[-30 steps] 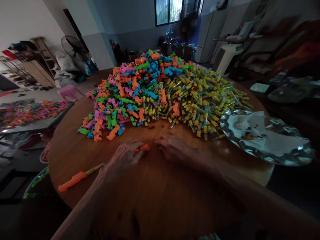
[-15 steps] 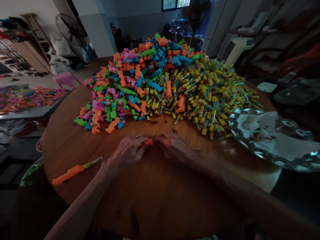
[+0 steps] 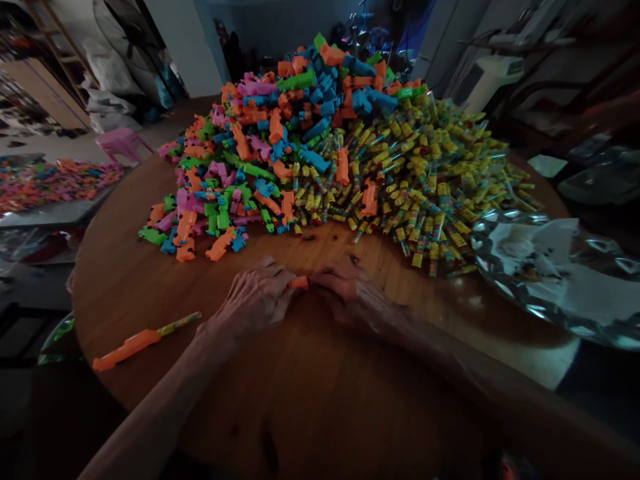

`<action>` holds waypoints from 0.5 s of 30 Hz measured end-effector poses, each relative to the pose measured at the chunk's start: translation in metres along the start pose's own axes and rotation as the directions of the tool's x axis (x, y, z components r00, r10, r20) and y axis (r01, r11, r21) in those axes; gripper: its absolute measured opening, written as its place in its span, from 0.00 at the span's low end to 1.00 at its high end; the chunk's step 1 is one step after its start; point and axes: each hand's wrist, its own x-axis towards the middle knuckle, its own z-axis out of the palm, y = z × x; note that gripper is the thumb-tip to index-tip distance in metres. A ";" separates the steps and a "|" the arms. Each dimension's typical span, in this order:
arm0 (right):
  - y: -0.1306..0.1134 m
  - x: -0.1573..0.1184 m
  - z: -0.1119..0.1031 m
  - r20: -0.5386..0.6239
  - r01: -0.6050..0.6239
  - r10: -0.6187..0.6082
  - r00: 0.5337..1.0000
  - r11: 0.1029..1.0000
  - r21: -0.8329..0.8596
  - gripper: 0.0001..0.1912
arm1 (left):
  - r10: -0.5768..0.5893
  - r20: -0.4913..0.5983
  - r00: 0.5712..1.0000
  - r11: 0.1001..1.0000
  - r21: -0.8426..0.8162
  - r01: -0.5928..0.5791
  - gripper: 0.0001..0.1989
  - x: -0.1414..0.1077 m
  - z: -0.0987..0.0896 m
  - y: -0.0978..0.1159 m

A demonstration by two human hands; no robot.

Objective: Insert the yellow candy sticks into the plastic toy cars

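Observation:
My left hand [image 3: 263,290] is closed around an orange plastic toy piece [image 3: 300,283], whose end sticks out past the fingertips toward the right. Against that end, the fingers of my right hand [image 3: 347,290] are pinched together; whatever they hold is hidden. Both hands rest low over the wooden table, in front of the heaps. To the left lies an orange toy [image 3: 127,349] with a clear tube [image 3: 179,324] of yellowish filling fixed in its end. Beyond my hands are a pile of orange, blue, green and pink toy pieces [image 3: 215,220] and a pile of yellow-labelled tubes [image 3: 415,220].
A shiny silver tray [image 3: 530,307] holding white paper and scraps sits at the right edge of the round wooden table [image 3: 320,400]. Farther left, a second table carries more coloured pieces [image 3: 60,180], near a pink stool [image 3: 123,143].
The view has tilted down and come slightly closer. My hands stay together at the orange piece, with only a small shift of the fingers.

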 end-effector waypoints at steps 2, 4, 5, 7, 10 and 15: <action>-0.001 -0.002 0.002 -0.041 -0.001 0.001 0.999 1.000 -0.016 0.13 | 0.005 0.004 1.000 0.999 0.052 -0.006 0.08 0.001 -0.002 0.003; -0.004 -0.002 0.004 -0.060 -0.001 -0.004 0.998 0.997 -0.083 0.11 | 0.006 0.012 1.000 0.994 0.111 -0.008 0.08 0.002 -0.004 0.005; -0.005 -0.002 0.005 -0.057 0.012 -0.019 0.998 0.993 -0.115 0.11 | 0.010 0.015 1.000 0.991 0.137 -0.012 0.07 0.002 -0.004 0.005; -0.006 -0.002 0.008 -0.065 0.048 -0.058 0.996 0.988 -0.144 0.11 | 0.037 0.019 0.999 0.988 0.151 -0.039 0.06 0.004 -0.004 0.004; -0.006 0.000 0.012 -0.084 0.035 -0.045 0.995 0.993 -0.112 0.10 | 0.110 0.018 0.994 0.985 0.130 -0.111 0.07 0.006 -0.002 0.000; -0.005 0.002 0.010 -0.021 0.024 -0.026 0.999 0.998 -0.066 0.07 | 0.217 0.009 0.976 0.973 0.081 -0.217 0.07 0.006 0.003 -0.012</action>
